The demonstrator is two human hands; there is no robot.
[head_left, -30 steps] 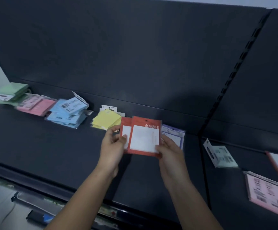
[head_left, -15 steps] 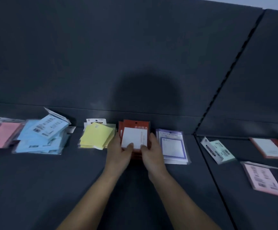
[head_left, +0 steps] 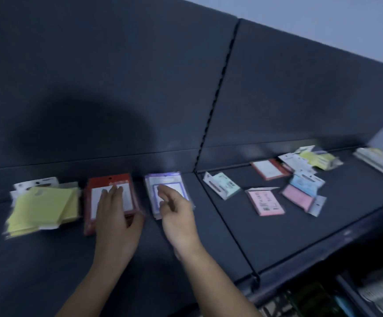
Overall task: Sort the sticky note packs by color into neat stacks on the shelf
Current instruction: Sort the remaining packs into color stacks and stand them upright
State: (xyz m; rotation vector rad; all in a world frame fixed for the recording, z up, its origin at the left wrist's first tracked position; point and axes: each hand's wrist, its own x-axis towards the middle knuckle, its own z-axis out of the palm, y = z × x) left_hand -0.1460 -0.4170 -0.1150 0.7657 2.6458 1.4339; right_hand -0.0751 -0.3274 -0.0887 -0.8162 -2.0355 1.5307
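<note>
Left hand [head_left: 115,216] flat, fingers straight, pressing on the red pack stack [head_left: 111,182] on the shelf [head_left: 243,236], between the yellow stack [head_left: 41,207] and the purple stack [head_left: 152,194]. Right hand [head_left: 174,209] relaxed, holding nothing, over the purple stack. I can't tell if it touches.

The shelf [head_left: 277,227] looks like matt dark painted metal. The red stack [head_left: 94,186], purple stack [head_left: 163,178] and yellow stack [head_left: 41,204] are paper packs in glossy clear plastic sleeves.
</note>
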